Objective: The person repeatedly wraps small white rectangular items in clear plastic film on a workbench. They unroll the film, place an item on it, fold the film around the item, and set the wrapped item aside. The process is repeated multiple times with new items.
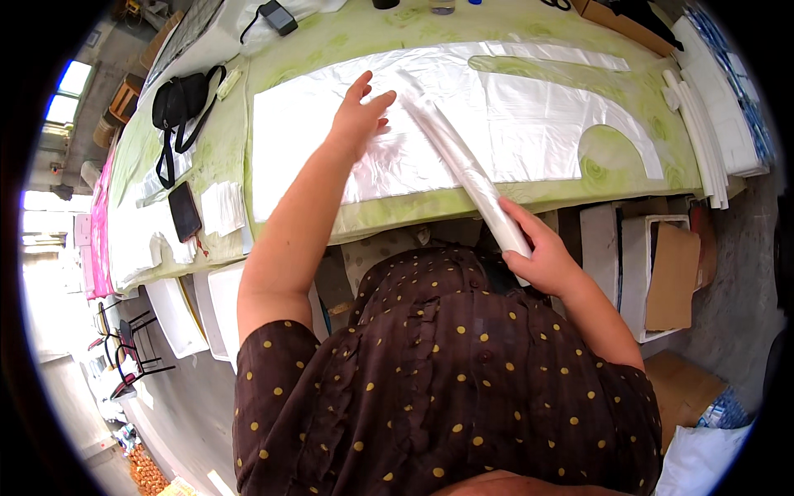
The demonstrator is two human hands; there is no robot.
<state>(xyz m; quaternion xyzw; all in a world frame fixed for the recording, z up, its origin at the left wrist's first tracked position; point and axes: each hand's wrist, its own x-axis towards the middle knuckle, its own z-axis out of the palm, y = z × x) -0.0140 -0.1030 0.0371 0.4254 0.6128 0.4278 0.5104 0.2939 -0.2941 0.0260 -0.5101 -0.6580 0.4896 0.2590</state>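
A thin, shiny white plastic sheet [529,116] lies spread flat on the table, with a long slot and a rounded notch cut at its right end. Over its left part hovers my left hand [362,120], fingers apart and nothing in them. Near the table's front edge, my right hand [538,248] grips the near end of a long, narrow folded bundle of white plastic film [467,169]. This bundle slants away from me to the far left, its far end over the sheet.
A green patterned cloth covers the table [347,62]. To the left are a black bag [180,101], a phone [184,211] and white folded pieces [222,208]. White rolls [699,136] stand at the right end. Boxes [657,273] sit underneath.
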